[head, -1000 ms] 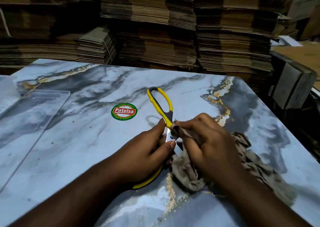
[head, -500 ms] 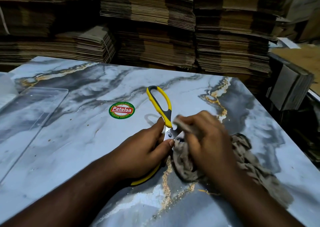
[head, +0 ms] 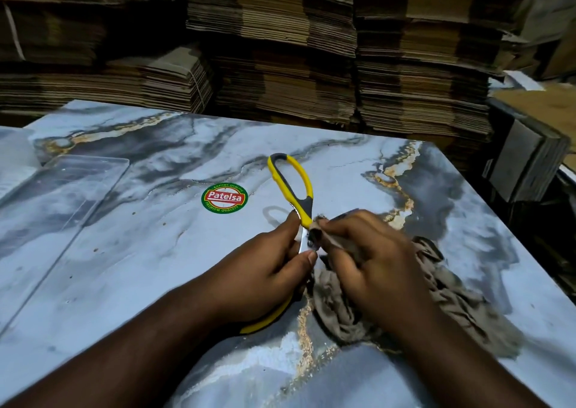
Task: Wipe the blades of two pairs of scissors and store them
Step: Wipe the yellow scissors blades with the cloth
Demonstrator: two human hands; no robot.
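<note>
Bare forearms, left hand point(head: 265, 270), right hand point(head: 371, 267)

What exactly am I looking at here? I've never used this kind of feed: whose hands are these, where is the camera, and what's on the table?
No machine here: these are a person's two bare hands, filmed by one wide camera worn on the head, looking forward and down.

The left hand has its grip on yellow-handled scissors, opened wide, one handle loop pointing away and the other under the palm. The right hand pinches a grey-brown cloth against the metal near the pivot, wiping it.

Everything rests on a marble-patterned table. On it also lie a round Patelsa sticker and a clear plastic tray at the left. Stacks of flat cardboard stand behind. Only one pair of scissors is visible.
</note>
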